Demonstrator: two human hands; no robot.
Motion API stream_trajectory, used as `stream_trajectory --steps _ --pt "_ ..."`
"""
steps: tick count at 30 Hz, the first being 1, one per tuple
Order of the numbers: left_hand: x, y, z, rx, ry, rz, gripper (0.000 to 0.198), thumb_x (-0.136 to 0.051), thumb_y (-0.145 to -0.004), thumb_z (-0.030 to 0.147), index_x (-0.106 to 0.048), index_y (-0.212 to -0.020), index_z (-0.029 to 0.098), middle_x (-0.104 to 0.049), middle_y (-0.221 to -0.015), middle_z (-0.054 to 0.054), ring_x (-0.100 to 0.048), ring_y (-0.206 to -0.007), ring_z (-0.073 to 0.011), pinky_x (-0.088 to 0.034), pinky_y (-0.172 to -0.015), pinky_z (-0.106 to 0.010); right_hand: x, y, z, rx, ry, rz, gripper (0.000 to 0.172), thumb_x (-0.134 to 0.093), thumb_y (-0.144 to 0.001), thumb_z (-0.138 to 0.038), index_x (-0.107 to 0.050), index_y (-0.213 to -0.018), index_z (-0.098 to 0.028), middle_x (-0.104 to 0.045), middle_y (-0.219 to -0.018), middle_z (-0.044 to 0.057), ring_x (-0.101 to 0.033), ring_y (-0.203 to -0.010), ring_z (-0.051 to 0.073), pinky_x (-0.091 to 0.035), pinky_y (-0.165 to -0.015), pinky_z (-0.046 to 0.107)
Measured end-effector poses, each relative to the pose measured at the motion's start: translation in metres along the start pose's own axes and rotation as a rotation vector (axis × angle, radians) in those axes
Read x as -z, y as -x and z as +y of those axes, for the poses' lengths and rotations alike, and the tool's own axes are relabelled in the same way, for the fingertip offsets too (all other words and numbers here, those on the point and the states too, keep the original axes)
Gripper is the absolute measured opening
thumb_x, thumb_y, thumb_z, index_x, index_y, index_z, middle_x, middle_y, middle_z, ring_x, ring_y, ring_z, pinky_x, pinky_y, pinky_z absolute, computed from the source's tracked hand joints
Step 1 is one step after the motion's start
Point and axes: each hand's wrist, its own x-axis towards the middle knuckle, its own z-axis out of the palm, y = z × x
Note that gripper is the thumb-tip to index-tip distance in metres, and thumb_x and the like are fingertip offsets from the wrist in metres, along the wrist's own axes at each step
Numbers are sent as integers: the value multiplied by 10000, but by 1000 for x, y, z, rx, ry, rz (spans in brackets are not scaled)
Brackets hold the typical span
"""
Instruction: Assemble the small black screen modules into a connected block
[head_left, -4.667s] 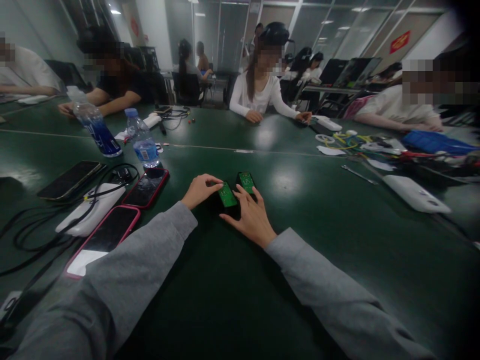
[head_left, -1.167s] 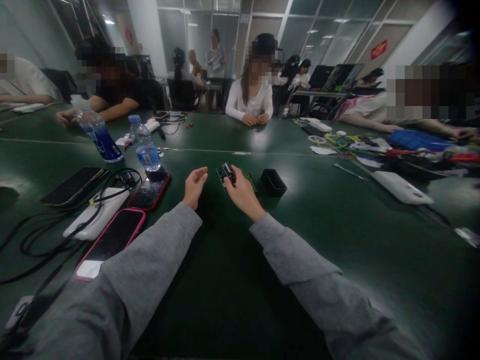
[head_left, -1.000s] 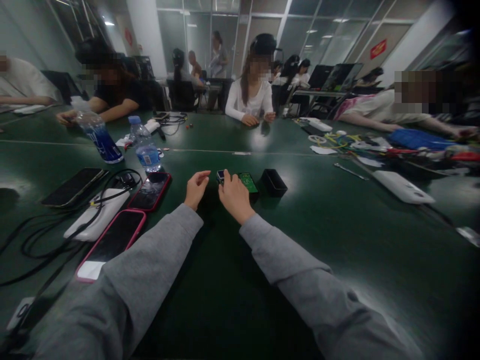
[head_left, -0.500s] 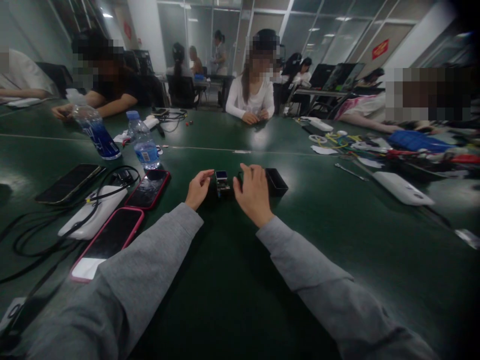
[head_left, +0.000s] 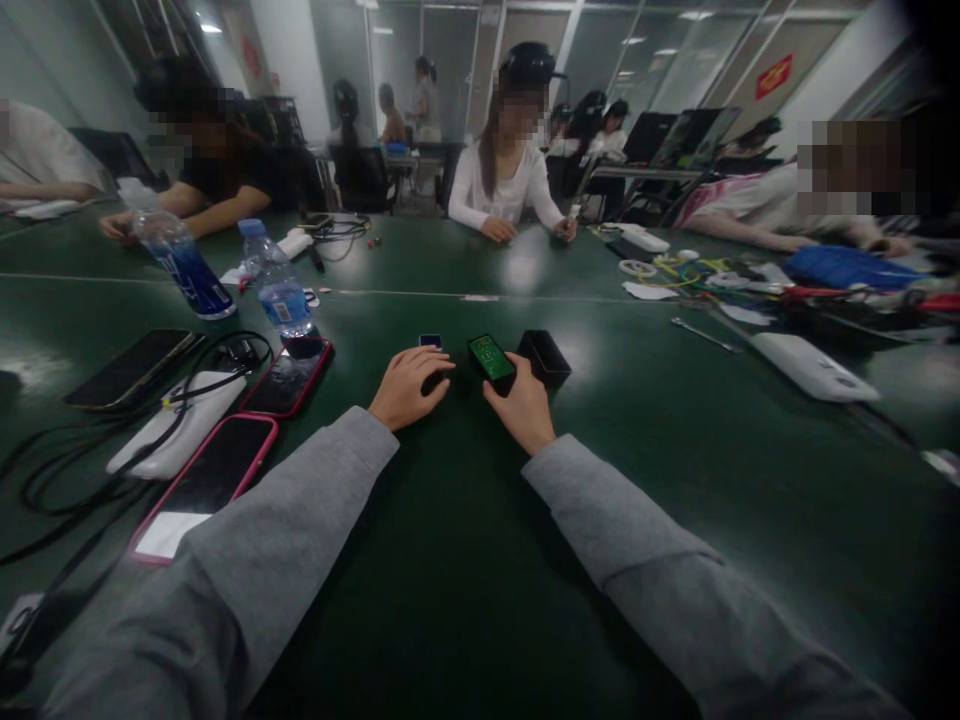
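My left hand (head_left: 411, 388) reaches over a small device with a screen (head_left: 430, 341), its fingers stretched out and the thumb apart. Only the top of that screen shows; the fingers hide the rest of the device. With thumb and fingers on either side, my right hand (head_left: 527, 405) grips a small black case whose face shows a green circuit board (head_left: 492, 357). Just right of it stands an open black box (head_left: 546, 358) on the dark green table (head_left: 465, 560).
To the left lie a pink-edged phone (head_left: 206, 480), a red-edged phone (head_left: 289, 378), a white power bank (head_left: 176, 425) and cables. Two water bottles (head_left: 279, 285) stand behind them. Wires, tools and another white block (head_left: 814, 367) lie right. People sit across the table.
My left hand has moved right, over the screen device. The right hand has turned and lowered, exposing the green circuit board. The person opposite has moved one hand outward.
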Motion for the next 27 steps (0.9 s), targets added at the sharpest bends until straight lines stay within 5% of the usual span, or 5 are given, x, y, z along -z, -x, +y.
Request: stream_trajectory --steps 6,12,18,21,27 --pt "1 -2 15 310 370 256 287 -543 -950 390 -680 -1118 201 -707 -1067 -84 -638 -969 -220 -493 -917 -404 12 15 -19 421 53 116 603 -592 -859 -183 -397 -1423 -102 -522 -1397 188 -521 -1292 297 -471 -1064 484" --pt "7 -16 66 625 1275 173 434 -621 -911 468 -580 -1265 219 -682 -1135 -81 -657 -964 -192 -514 -866 -334 19 22 -36 726 194 160 526 -484 -942 -88 -361 -1446 -174 -466 -1471 140 -380 -1412 246 -439 -1108 471" --pt "12 -17 73 912 1613 95 404 -634 -891 518 -671 -1058 153 -685 -900 -66 -624 -742 -124 -495 -681 -237 17 34 -45 902 216 -70 508 -438 -911 -40 -391 -1409 -134 -449 -1449 166 -284 -1454 277 -408 -1138 479" --pt "6 -13 72 1005 1611 140 429 -644 -878 532 -665 -1089 159 -688 -874 -67 -643 -763 -146 -509 -689 -251 15 43 -52 875 81 -141 556 -531 -886 -165 -359 -1414 -140 -361 -1474 187 -234 -1462 332 -370 -1147 549" --pt "0 -15 75 1006 1557 308 541 -579 -889 605 -587 -1258 210 -713 -1013 -91 -669 -949 -227 -532 -852 -353 7 52 -54 481 -157 -97 832 -626 -900 -498 -162 -1524 -201 -256 -1534 184 -252 -1452 333 -336 -1153 585"
